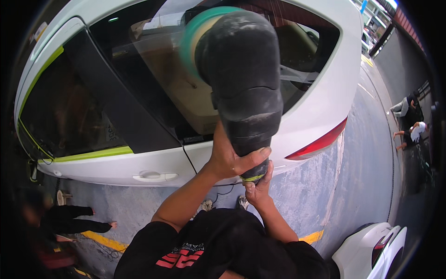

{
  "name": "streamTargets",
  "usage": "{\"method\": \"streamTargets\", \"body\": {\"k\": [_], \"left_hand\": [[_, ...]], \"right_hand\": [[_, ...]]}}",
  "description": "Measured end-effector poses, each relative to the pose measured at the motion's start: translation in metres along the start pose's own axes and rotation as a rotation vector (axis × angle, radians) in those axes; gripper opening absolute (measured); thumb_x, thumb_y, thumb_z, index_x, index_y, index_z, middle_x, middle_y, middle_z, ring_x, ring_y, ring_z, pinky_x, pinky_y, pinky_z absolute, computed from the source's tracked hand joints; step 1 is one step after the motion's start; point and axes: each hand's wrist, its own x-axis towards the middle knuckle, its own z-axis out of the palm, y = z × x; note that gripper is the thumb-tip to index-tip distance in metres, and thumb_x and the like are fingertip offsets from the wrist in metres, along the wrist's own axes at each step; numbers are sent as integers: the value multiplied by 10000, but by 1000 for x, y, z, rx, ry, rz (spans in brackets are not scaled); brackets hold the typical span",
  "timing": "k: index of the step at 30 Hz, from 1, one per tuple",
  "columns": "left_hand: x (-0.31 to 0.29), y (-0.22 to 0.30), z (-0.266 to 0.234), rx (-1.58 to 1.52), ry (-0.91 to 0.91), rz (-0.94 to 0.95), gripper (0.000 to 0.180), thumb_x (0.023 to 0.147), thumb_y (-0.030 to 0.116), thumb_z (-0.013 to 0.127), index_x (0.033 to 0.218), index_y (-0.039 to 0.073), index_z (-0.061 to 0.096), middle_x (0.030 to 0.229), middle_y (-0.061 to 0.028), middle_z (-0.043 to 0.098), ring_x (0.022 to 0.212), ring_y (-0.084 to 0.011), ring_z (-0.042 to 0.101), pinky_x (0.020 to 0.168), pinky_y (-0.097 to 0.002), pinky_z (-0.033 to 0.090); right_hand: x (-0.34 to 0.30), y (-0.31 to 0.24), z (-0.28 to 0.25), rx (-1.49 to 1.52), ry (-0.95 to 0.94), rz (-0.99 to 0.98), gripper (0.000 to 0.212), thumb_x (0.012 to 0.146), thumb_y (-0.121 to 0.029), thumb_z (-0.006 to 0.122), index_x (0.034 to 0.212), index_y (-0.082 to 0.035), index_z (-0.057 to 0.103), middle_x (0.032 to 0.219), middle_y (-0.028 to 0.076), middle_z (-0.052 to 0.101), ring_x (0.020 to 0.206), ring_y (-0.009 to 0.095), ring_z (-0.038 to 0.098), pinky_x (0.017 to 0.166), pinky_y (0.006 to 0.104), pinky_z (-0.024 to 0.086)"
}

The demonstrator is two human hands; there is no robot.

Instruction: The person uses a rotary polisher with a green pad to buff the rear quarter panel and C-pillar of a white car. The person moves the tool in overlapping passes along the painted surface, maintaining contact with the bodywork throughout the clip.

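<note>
A black handheld power polisher [251, 83], with a round teal-and-cream pad [189, 42], is in front of the rear side window [148, 79] of a white car [318, 114]. Whether the pad touches the car, I cannot tell. Both hands are closed on the tool: the left hand [225, 158] holds the narrow part below the thick body, with the thumb laid across it, and the right hand [259, 188] holds the lower end, near a yellow-green band [253, 178].

I judge that the polisher is rather heavy at its head, with a stiff casing and a softer pad. Pale dust on the casing may make it a little slippery, so the narrow grip seems the safest place to hold, away from the pad.

On the polisher I can read no label. The black T-shirt [241, 232], below the car, carries red and white printing; on the car's front-side glass, pale marks are too unclear.
</note>
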Motion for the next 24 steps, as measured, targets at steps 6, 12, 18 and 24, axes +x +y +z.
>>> {"method": "streamTargets", "body": {"k": [6,12,18,24], "left_hand": [[-27,-2,-41,-151,87,164,675,763,224,776,1314,-21,474,1184,-155,570,1037,-231,631,870,-365,555],[-37,-14,-28,-213,231,206,654,767,240,770,1296,-12,478,1139,-159,571,1026,-245,628,870,-381,557],[-22,-30,6,-49,105,101,630,765,272,758,1265,-9,496,1106,-146,587,1006,-239,641,866,-369,554],[17,-36,56,158,-16,113,917,731,230,845,1461,-15,346,1199,-148,610,1092,-240,621,987,-374,482]], "right_hand": [[38,-35,9,62,-206,-114,882,975,-349,695,1633,-160,139,1122,223,634,796,400,681,640,447,562],[48,-25,-10,-38,-283,-180,896,915,-348,757,1601,-169,209,1041,207,619,759,406,667,599,453,540],[26,11,-39,64,-209,-127,874,958,-345,703,1620,-171,159,1111,228,654,799,399,702,618,448,569],[-15,47,-63,-5,-40,74,985,1039,-546,476,1612,-40,-144,1569,284,272,1401,363,393,1156,523,310]]}}
